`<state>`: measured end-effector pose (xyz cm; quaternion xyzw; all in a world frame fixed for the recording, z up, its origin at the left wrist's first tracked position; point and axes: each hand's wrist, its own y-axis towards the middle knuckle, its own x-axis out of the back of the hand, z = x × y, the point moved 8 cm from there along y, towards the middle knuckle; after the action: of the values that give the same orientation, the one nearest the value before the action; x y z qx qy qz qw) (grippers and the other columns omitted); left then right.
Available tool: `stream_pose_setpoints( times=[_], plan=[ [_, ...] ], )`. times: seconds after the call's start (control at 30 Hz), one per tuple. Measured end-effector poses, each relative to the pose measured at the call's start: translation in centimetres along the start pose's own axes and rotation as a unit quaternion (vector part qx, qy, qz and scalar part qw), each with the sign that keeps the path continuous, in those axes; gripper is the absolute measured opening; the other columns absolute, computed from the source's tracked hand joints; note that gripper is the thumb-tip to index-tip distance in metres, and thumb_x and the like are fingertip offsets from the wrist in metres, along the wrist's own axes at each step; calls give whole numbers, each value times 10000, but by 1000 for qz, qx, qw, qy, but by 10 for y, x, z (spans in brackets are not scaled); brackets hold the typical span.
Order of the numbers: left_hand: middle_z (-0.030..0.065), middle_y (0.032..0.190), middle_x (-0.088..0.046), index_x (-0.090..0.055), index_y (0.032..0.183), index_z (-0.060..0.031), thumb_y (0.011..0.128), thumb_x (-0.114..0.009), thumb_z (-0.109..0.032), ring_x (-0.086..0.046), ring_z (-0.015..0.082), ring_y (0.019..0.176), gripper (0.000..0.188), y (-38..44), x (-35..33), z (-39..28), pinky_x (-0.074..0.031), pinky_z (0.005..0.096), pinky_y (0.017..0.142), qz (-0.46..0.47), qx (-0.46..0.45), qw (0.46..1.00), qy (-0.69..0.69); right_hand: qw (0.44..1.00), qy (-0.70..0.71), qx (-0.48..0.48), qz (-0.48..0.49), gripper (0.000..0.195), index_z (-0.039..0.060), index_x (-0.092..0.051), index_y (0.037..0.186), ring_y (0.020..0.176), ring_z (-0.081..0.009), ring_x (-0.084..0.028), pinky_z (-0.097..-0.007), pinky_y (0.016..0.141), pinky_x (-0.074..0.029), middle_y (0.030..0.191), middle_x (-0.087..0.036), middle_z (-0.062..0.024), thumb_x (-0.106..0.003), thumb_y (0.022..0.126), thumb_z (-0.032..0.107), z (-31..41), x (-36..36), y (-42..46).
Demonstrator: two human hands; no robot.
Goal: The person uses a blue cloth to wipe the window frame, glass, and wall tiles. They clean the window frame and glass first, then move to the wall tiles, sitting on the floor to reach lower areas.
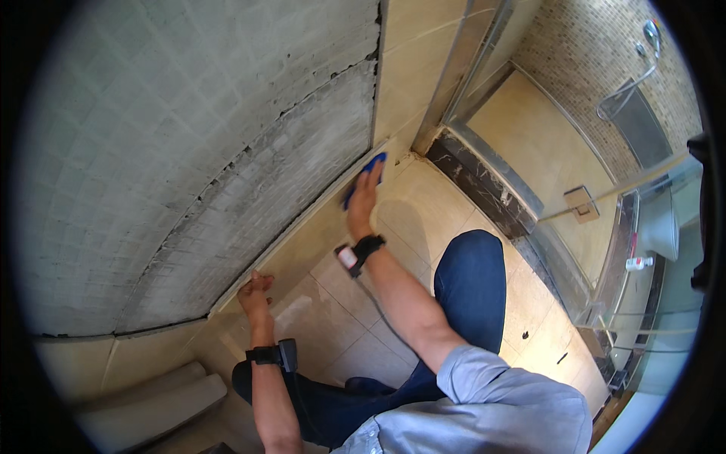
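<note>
My right hand [363,205] presses a blue pad or cloth [375,162] against the low beige wall tile [317,226], near its corner end. Most of the pad is under the fingers, so its exact kind cannot be told. Further along the same tile row, my left hand [256,290] rests at the tile's top edge [285,238] with its fingers apart, and no object shows in it. Above this edge rises a bare grey wall [238,130] with a grid pattern, cracks and a rough dark joint along its bottom.
My bent knee [471,284] is over the tiled floor [351,318]. A dark marble curb [476,176] borders a shower with a glass hinge [581,204]. Rolled pale material [164,406] lies at lower left. A white bottle [639,263] and toilet [661,227] are at right.
</note>
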<state>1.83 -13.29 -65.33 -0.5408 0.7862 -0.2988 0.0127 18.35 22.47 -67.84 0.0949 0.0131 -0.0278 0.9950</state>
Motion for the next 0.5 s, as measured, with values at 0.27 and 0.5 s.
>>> stream_pose_setpoints(
  times=[0.27, 0.5],
  plan=[
    [38, 964, -771, -717, 967, -100, 1000, -635, -528, -674, 138, 951, 437, -4, 3, 1, -454, 321, 712, -6, -11, 1000, 3, 998, -40, 37, 10, 594, -13, -219, 1608, 1571, -333, -178, -376, 1255, -164, 1706, -149, -203, -417, 1109, 241, 7, -8, 6],
    [41, 969, -772, -742, 883, -87, 1017, -616, -508, -666, 131, 937, 460, -3, 4, 4, -454, 318, 714, -8, -18, 1000, 8, 977, -117, 71, 166, 692, -80, -118, 1602, 1571, -429, -79, -490, 1259, -95, 1679, -34, -320, -429, 1102, 284, 44, -32, -118]
  ],
)
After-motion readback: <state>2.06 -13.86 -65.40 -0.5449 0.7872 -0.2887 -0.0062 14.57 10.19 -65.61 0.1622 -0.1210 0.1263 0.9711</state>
